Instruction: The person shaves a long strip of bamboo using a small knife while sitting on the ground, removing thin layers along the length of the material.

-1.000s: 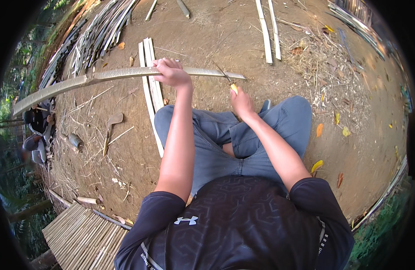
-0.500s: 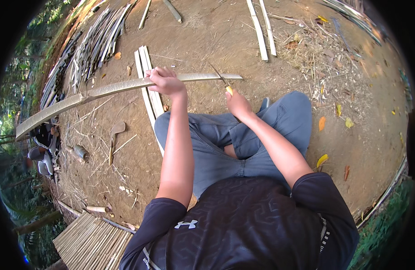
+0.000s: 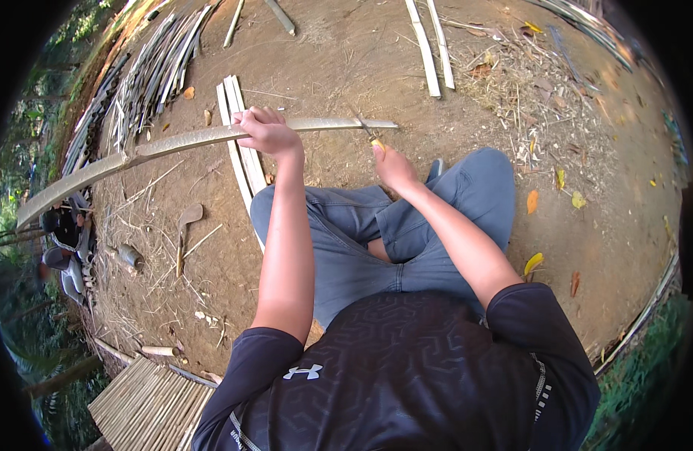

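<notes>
My left hand [image 3: 268,134] is wrapped around a long, pale bamboo strip [image 3: 185,143] with a node partway along it. The strip runs from the far left across in front of me, its narrow end out to the right. Closed on the yellowish handle of a knife [image 3: 369,133], my right hand [image 3: 395,167] is near that narrow end. The dark blade lies at the strip's edge; whether it bites into the bamboo I cannot tell. Two split bamboo lengths [image 3: 245,167] lie on the ground beneath my left hand, reaching toward my left knee.
A bundle of bamboo strips [image 3: 158,64] lies at the far left. Two more strips [image 3: 427,52] are ahead on the dirt ground. A wooden-handled tool with a broad blade [image 3: 188,218] and a bottle-like object [image 3: 130,255] lie to my left. A slatted bamboo platform [image 3: 147,402] is lower left.
The knife blade has moved slightly down and left along the strip, with my right hand following. My left hand keeps its grip. The whole view has shifted a little.
</notes>
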Action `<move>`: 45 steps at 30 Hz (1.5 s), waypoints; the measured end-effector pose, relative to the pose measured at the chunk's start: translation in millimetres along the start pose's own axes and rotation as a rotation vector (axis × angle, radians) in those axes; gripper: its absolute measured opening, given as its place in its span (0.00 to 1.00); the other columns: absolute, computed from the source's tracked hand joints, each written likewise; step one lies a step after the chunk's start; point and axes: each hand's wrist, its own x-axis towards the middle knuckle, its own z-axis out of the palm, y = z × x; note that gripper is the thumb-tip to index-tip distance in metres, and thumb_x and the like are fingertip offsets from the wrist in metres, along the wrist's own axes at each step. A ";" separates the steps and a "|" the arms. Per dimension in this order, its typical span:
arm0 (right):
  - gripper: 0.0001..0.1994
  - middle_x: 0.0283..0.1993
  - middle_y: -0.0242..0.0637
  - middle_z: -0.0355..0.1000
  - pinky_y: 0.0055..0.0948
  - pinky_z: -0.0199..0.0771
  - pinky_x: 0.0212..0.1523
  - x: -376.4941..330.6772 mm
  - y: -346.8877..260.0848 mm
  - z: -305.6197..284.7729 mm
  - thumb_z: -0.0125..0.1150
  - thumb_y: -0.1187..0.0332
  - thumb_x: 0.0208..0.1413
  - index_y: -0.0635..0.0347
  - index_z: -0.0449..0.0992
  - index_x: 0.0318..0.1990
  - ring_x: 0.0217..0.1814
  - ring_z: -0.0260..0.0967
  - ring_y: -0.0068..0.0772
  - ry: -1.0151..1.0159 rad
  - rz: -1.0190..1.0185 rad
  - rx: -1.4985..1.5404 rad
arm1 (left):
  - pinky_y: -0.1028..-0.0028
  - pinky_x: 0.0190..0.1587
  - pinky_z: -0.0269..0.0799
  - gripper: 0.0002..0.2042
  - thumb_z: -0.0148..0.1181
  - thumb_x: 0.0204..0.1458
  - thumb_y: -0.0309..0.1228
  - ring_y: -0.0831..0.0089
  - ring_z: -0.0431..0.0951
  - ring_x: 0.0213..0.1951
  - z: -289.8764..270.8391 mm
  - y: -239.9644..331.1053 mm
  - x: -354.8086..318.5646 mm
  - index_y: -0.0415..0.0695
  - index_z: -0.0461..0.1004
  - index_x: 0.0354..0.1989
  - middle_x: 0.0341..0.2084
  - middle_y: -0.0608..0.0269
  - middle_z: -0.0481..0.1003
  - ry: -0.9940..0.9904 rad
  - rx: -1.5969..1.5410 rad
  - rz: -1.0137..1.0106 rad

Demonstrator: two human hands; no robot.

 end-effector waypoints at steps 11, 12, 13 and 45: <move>0.24 0.32 0.55 0.78 0.53 0.76 0.38 -33.2 -51.3 -19.5 0.43 0.47 0.67 0.61 0.73 0.44 0.37 0.77 0.59 0.101 -0.222 -0.065 | 0.78 0.12 0.41 0.12 0.43 0.56 0.26 0.85 0.46 0.11 -8.2 3.4 2.8 0.51 0.50 0.23 0.10 0.76 0.51 0.014 -0.013 0.020; 0.23 0.29 0.54 0.77 0.53 0.75 0.35 -28.6 -32.7 -9.6 0.43 0.47 0.66 0.61 0.72 0.42 0.34 0.77 0.59 0.135 -0.170 -0.126 | 0.78 0.12 0.42 0.12 0.43 0.56 0.26 0.85 0.46 0.11 -4.2 2.9 -0.8 0.51 0.50 0.23 0.10 0.76 0.51 -0.015 -0.015 0.034; 0.22 0.26 0.53 0.76 0.53 0.75 0.31 -16.0 -4.9 2.4 0.44 0.48 0.66 0.60 0.71 0.40 0.31 0.77 0.59 0.179 -0.113 -0.188 | 0.76 0.13 0.42 0.10 0.41 0.55 0.27 0.84 0.46 0.10 7.6 3.7 -5.1 0.51 0.49 0.24 0.08 0.75 0.50 -0.027 0.029 0.020; 0.21 0.39 0.60 0.76 0.56 0.71 0.48 -24.0 -86.3 -59.6 0.42 0.51 0.68 0.60 0.71 0.51 0.47 0.73 0.65 0.222 -0.071 0.087 | 0.74 0.22 0.48 0.16 0.51 0.57 0.29 0.84 0.54 0.20 44.4 -14.4 22.9 0.47 0.54 0.18 0.14 0.75 0.56 -0.033 0.244 0.214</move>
